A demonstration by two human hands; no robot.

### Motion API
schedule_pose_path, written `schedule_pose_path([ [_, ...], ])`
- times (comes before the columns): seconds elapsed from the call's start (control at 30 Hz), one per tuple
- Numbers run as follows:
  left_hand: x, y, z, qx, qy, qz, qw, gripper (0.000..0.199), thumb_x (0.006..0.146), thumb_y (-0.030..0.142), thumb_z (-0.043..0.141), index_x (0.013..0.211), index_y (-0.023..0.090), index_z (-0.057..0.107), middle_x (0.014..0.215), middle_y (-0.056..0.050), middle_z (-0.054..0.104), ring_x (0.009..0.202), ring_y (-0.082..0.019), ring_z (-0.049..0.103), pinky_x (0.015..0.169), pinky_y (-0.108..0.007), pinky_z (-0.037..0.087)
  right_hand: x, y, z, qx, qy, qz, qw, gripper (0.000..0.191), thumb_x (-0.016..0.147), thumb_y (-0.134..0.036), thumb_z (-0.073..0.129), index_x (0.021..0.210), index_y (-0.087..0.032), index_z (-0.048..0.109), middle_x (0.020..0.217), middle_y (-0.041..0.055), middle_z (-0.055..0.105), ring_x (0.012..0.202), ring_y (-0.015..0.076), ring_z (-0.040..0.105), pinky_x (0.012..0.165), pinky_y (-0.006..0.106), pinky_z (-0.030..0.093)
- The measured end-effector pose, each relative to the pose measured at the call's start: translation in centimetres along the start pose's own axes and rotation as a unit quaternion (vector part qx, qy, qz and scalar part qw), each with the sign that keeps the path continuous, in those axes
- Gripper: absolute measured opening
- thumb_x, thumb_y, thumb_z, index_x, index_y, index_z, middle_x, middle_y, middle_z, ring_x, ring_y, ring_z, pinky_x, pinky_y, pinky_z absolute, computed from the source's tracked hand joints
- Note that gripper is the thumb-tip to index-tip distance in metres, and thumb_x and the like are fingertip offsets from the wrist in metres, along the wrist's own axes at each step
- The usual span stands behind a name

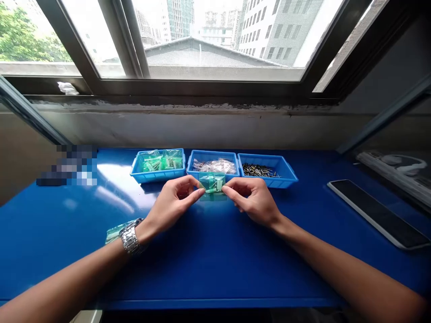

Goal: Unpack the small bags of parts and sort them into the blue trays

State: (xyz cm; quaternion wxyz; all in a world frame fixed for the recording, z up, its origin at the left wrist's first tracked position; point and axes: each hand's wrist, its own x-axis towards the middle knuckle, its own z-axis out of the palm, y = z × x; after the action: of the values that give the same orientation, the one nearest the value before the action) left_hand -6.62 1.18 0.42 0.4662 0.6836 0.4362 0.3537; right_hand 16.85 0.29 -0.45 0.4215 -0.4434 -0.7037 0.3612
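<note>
My left hand (171, 204) and my right hand (254, 199) pinch the top edges of a small green-tinted plastic bag (212, 186) from either side, holding it just above the blue worktop (188, 269). Pale green parts show inside the bag. Behind my hands stand several blue plastic trays: one of green bags (157, 177), one of clear bags (212, 154), and one of dark metal pins (283, 168). Another green bag (116, 232) lies partly under my left wrist, beside a metal wristwatch (129, 237).
A dark flat tablet-like slab (379, 213) lies on the worktop at the right. Behind the trays rises a grey wall ledge (188, 128) below an open window (215, 40). A pixelated patch (67, 166) hides something at the worktop's far left.
</note>
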Motion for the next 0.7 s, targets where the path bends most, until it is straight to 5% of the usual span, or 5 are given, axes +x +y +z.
schedule_pose_path([
  [0.17, -0.03, -0.26, -0.04, -0.021, -0.015, -0.025, 0.999, 0.03, 0.092, 0.045, 0.073, 0.09, 0.017, 0.064, 0.056, 0.006, 0.045, 0.049, -0.009, 0.036, 0.045, -0.021, 0.026, 0.03, 0.42, 0.04, 0.032, 0.001, 0.016, 0.999, 0.024, 0.096, -0.038, 0.072, 0.09, -0.016, 0.081, 0.059, -0.0004, 0.066, 0.042, 0.0095, 0.052, 0.04, 0.022, 0.041],
  [0.37, -0.08, -0.55, 0.07, -0.029, -0.019, -0.014, 0.999, 0.026, 0.095, 0.042, 0.071, 0.092, 0.017, 0.063, 0.067, -0.002, 0.069, 0.054, -0.014, 0.061, 0.046, -0.021, 0.043, 0.0, 0.6, 0.26, 0.12, -0.005, 0.053, 0.991, 0.027, 0.092, -0.04, 0.079, 0.099, -0.015, 0.082, 0.063, 0.0016, 0.073, 0.034, 0.0091, 0.054, 0.033, 0.021, 0.04],
  [0.47, -0.13, -0.71, 0.05, 0.02, 0.024, 0.047, 0.998, 0.018, 0.097, 0.035, 0.07, 0.105, 0.018, 0.069, 0.103, -0.009, 0.078, 0.092, -0.022, 0.076, 0.073, -0.028, 0.06, -0.07, 0.68, 0.37, 0.124, 0.006, 0.033, 0.992, 0.026, 0.093, -0.036, 0.079, 0.109, -0.017, 0.083, 0.091, 0.0088, 0.082, 0.045, 0.0129, 0.068, 0.037, 0.022, 0.048],
  [0.53, -0.18, -0.74, 0.02, 0.049, 0.048, 0.083, 0.994, 0.02, 0.096, 0.028, 0.069, 0.115, 0.021, 0.07, 0.121, -0.009, 0.076, 0.112, -0.025, 0.074, 0.093, -0.035, 0.061, -0.15, 0.79, 0.48, 0.11, 0.021, 0.025, 0.993, 0.03, 0.094, -0.033, 0.077, 0.121, -0.021, 0.081, 0.115, 0.0122, 0.081, 0.058, 0.017, 0.077, 0.037, 0.021, 0.049],
  [0.7, -0.36, -0.65, 0.15, 0.063, 0.069, 0.109, 0.99, 0.026, 0.097, 0.024, 0.067, 0.123, 0.023, 0.067, 0.13, -0.009, 0.074, 0.122, -0.028, 0.071, 0.105, -0.043, 0.059, -0.35, 0.99, 0.72, 0.097, 0.034, 0.012, 0.995, 0.039, 0.096, -0.03, 0.074, 0.135, -0.027, 0.074, 0.135, 0.012, 0.074, 0.081, 0.0251, 0.083, 0.041, 0.022, 0.054],
])
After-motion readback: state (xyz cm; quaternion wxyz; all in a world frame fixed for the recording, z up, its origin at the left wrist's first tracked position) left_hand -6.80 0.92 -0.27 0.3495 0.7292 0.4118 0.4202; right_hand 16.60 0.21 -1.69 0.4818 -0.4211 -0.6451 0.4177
